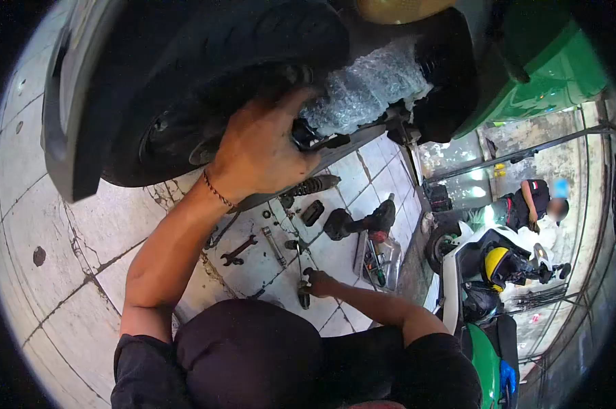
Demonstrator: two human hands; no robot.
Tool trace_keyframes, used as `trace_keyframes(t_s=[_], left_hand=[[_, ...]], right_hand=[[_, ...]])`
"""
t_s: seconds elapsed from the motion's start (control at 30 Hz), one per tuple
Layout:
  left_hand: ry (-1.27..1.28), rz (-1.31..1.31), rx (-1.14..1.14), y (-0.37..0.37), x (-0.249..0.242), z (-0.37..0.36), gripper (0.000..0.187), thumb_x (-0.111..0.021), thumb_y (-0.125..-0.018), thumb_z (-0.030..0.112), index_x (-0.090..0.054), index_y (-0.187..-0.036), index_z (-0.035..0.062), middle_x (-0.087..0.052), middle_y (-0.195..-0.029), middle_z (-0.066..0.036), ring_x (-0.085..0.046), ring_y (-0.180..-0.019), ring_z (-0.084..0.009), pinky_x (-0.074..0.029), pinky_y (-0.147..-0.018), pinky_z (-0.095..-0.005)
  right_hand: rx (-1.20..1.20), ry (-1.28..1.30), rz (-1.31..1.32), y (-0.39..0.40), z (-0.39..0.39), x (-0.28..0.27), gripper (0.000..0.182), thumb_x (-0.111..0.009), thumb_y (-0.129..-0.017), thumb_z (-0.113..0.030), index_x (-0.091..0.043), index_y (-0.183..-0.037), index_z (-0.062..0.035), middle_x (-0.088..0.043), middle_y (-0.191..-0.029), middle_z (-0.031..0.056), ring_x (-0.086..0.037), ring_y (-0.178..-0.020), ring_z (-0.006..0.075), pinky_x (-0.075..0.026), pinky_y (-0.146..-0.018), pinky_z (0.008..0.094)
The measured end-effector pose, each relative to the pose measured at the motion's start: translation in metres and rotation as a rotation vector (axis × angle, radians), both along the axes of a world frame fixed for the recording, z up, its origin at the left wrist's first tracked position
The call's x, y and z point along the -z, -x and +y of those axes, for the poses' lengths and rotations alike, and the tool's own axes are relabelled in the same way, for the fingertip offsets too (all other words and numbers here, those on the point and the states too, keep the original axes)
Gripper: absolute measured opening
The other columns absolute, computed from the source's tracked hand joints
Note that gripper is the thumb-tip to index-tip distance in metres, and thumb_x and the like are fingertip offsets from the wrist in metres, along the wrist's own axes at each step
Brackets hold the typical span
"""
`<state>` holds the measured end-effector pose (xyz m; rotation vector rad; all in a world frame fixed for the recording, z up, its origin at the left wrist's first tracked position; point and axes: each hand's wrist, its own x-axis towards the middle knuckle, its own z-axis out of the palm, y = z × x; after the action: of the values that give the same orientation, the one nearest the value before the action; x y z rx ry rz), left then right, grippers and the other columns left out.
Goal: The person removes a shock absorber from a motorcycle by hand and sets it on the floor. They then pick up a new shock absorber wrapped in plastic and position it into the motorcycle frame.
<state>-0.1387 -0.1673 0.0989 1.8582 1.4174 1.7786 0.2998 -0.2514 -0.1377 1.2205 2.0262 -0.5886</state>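
Note:
My left hand (263, 146) reaches up beside the dark wheel (137, 146) of a motor vehicle. Its thumb and fingers curl around a black part beneath a bubble-wrapped piece (376, 82); the fingertips are lost in shadow and blur, so I cannot make out the held part. Low on the tiles, my right hand (321, 283) closes on a slim metal tool (302, 294) that looks like a ratchet wrench. Left of that hand lie a metal socket extension (274, 247) and an open-ended spanner (239, 251). A shock absorber (314, 185) rests below my left hand.
A cordless impact driver (362, 221) lies beside a clear tray (387, 262) with tools. Near it is a small black part (312, 213). A green body panel (546, 75) overhangs at upper right. Further right are a parked scooter (485, 266), a yellow-black helmet (502, 266) and another person (529, 204).

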Motion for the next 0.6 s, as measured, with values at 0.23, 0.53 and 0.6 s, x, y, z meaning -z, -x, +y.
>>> trace_keyframes(t_s=[0.23,0.53,0.6], left_hand=[[-0.117,-0.01,0.038,0.006,0.01,-0.017,0.062,-0.072,-0.055,0.018,-0.054,-0.111,-0.001,-0.058,-0.105,-0.023,-0.057,-0.095,-0.0377,-0.045,-0.088,-0.0408],[0.242,-0.398,0.538,-0.015,0.064,-0.079,0.069,-0.078,-0.05,0.021,-0.053,-0.109,-0.0024,-0.058,-0.103,-0.017,-0.057,-0.097,-0.0248,-0.043,-0.088,-0.0348],[0.228,-0.358,0.549,-0.022,0.074,-0.086,0.069,-0.079,-0.049,0.02,-0.052,-0.109,-0.0024,-0.057,-0.105,-0.017,-0.056,-0.098,-0.0249,-0.042,-0.089,-0.035]], right_hand=[[0.297,-0.077,0.647,0.156,0.101,-0.274,0.039,-0.051,-0.088,-0.039,-0.06,-0.1,-0.003,-0.063,-0.084,0.0098,-0.06,-0.08,0.0195,-0.046,-0.075,0.0342],[0.432,-0.415,1.612,0.228,0.077,-0.371,0.056,-0.058,-0.08,-0.026,-0.044,-0.123,0.0078,-0.057,-0.112,0.0188,-0.055,-0.104,0.0261,-0.039,-0.092,0.0356],[0.388,-0.53,1.498,0.228,0.067,-0.368,0.048,-0.058,-0.082,-0.022,-0.049,-0.122,0.003,-0.06,-0.107,0.0155,-0.056,-0.099,0.02,-0.043,-0.089,0.0309]])
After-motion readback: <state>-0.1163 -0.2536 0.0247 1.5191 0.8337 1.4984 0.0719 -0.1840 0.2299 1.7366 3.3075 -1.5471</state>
